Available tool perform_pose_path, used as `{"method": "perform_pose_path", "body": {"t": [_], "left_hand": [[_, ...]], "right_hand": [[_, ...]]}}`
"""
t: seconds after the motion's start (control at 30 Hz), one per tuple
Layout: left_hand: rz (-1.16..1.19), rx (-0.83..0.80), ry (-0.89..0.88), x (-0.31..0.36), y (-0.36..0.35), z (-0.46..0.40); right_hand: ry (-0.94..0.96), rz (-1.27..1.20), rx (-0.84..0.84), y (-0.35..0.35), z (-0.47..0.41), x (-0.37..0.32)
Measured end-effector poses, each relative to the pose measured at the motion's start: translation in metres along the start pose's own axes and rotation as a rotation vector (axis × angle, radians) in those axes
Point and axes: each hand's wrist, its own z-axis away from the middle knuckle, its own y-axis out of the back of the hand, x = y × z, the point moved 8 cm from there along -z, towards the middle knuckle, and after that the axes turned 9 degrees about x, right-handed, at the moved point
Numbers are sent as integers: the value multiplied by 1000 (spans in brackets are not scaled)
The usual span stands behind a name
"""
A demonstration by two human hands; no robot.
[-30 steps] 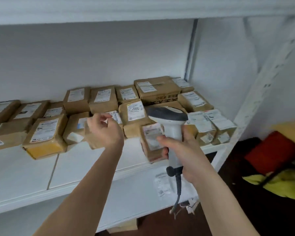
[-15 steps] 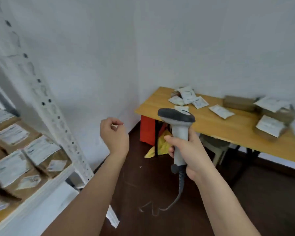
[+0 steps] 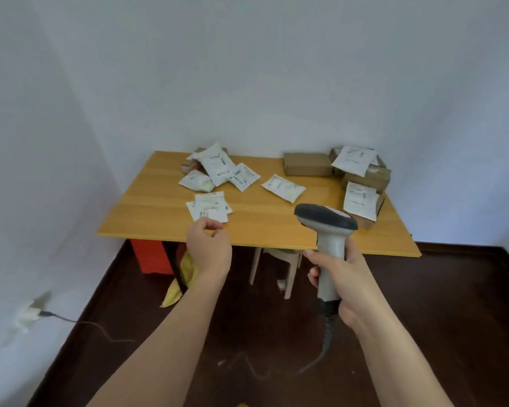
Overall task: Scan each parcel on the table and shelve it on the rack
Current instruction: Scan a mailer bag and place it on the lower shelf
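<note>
Parcels sit on the wooden table [image 3: 159, 207], spread across its far half. Nearest: a small stack of flat white packets [image 3: 209, 207] toward the near left, just beyond the left hand [image 3: 209, 248]. Further back left, a loose pile of white mailers [image 3: 218, 167]; one lone mailer [image 3: 283, 188] mid-table. Far right, a brown box [image 3: 307, 164] plus a heap of boxes with white labelled bags [image 3: 362, 177] on top. Rack not in view.

Left hand is empty, fingers loosely curled with thumb near the fingertips, hovering over the table's near edge and not touching any parcel. Right hand [image 3: 344, 277] is wrapped round the handle of the scanner [image 3: 326, 227], head pointing out over the table, cable hanging to the dark floor.

Step in hand, as I read it: pick the next parcel and scan it. To do it well, go for the near stack, as it's closest. Those packets are thin and overlapping, so pinch only the top one at an edge, or slide it to the table edge to lift it. Turn the label face up toward the scanner, keep it flat so the barcode isn't creased. Watch that the cable doesn't snag.

Under the table: a red bin [image 3: 150, 257], something yellow [image 3: 185, 271], a pale stool [image 3: 276, 265].
</note>
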Motion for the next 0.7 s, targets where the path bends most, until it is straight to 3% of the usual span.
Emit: {"method": "perform_pose_path", "body": {"t": [0.2, 0.47, 0.7], "left_hand": [[-56, -177, 60, 7, -142, -27], [-129, -399, 106, 2, -308, 8], [-254, -627, 271, -37, -458, 29]], "right_hand": [[9, -20, 187, 24, -93, -29], [-42, -52, 456, 109, -204, -37], [-86, -77, 455, 166, -346, -49]]}}
